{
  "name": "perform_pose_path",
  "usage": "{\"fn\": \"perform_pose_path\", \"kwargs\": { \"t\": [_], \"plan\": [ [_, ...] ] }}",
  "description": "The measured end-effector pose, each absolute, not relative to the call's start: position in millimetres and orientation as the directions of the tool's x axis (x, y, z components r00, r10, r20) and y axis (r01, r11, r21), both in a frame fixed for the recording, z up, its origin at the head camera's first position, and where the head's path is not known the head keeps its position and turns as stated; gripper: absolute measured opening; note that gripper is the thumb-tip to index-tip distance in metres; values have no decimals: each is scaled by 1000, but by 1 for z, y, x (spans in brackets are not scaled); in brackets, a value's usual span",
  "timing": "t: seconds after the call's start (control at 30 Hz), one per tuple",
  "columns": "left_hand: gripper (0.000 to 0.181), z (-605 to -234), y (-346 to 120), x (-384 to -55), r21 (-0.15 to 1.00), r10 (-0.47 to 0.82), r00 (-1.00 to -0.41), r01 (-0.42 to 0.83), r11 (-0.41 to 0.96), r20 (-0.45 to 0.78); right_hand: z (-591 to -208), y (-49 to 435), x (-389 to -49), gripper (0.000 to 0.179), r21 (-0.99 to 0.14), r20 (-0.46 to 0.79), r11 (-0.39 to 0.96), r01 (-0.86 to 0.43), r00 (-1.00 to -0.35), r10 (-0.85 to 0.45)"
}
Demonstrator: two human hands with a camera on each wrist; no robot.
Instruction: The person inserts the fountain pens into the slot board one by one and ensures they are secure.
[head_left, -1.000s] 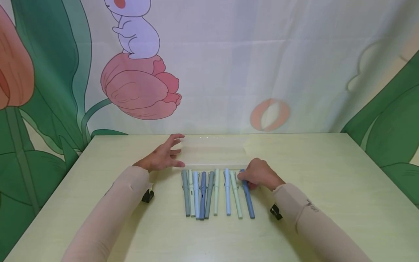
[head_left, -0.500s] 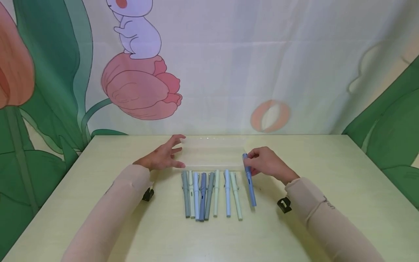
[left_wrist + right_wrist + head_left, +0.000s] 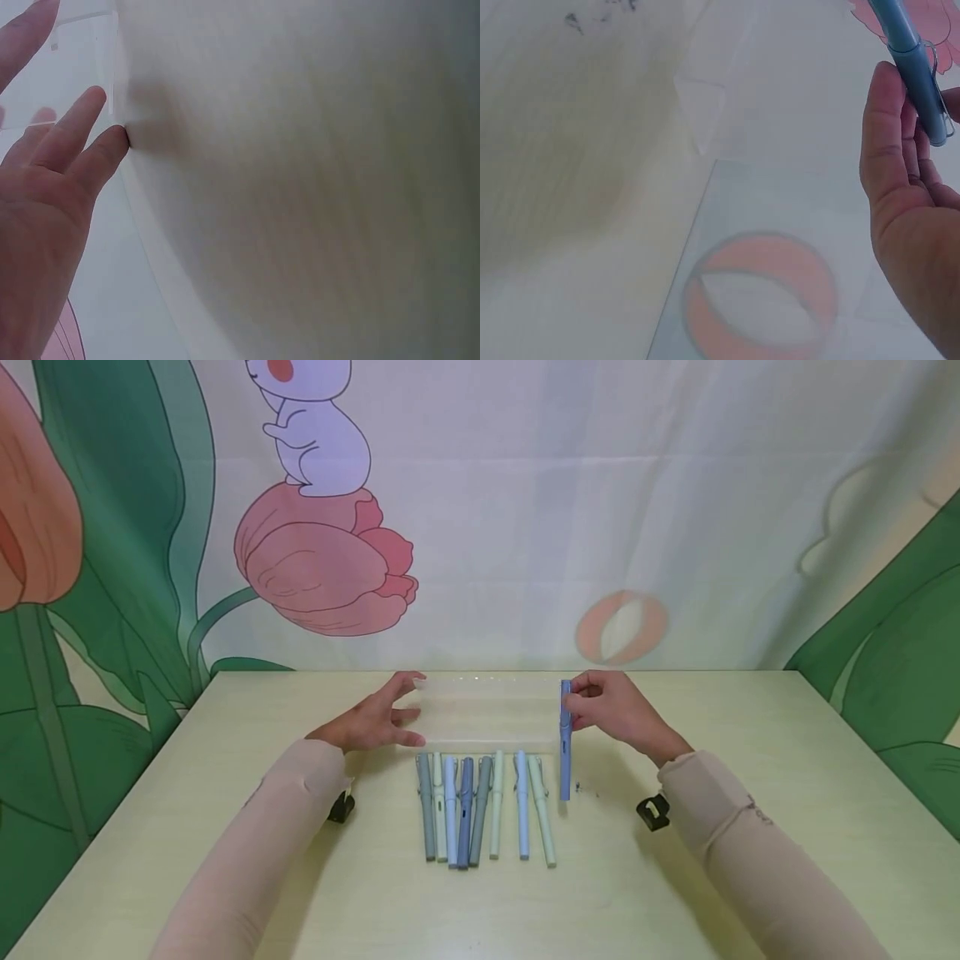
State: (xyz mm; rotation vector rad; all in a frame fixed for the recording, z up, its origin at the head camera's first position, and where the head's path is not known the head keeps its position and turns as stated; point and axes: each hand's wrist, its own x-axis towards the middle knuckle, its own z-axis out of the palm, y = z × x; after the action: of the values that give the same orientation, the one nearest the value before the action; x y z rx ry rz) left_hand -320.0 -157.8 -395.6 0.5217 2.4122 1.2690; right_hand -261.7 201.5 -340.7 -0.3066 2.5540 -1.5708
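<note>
In the head view, a blue pen (image 3: 566,743) with a clip hangs upright above the table, pinched near its capped end by my right hand (image 3: 618,706). The right wrist view shows the same pen (image 3: 915,71) between thumb and fingers. A clear, see-through box (image 3: 491,747) lies at the back of the table, left of the held pen. My left hand (image 3: 371,714) is spread at the box's left end, fingers fairly straight; whether every fingertip touches it is hard to tell. In front of the box lies a row of pens (image 3: 466,810) in grey-green, pale green, light blue and dark blue.
The pale wooden table (image 3: 480,910) ends at the back against a printed curtain (image 3: 495,527) with flowers and a rabbit. Small dark marks (image 3: 578,787) are on the table near the held pen. A black clip-like piece (image 3: 652,812) sits at the right sleeve.
My right hand has lifted the blue pen from the right end of the row, raised it toward the box's right end and turned it more upright. The left hand has stayed put.
</note>
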Motion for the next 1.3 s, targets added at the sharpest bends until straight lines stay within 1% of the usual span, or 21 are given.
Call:
{"fn": "perform_pose_path", "kwargs": {
  "t": [0.37,0.6,0.97,1.3],
  "plan": [
    [97,-398,-159,-320,841,470,-868,131,525,-158,-329,200,-268,26,-887,55,439,-142,-977,-204],
    [97,-400,-160,-321,838,477,-866,144,527,-151,-324,201,-274,25,-884,62,445,-144,-979,-194],
    [98,-399,-157,-320,820,449,-876,122,560,-177,-316,204,-282,25,-891,89,416,-182,-969,-232],
    [96,-396,-156,-320,813,436,-880,110,572,-188,-306,201,-295,26,-887,114,414,-208,-964,-239]
  ]
}}
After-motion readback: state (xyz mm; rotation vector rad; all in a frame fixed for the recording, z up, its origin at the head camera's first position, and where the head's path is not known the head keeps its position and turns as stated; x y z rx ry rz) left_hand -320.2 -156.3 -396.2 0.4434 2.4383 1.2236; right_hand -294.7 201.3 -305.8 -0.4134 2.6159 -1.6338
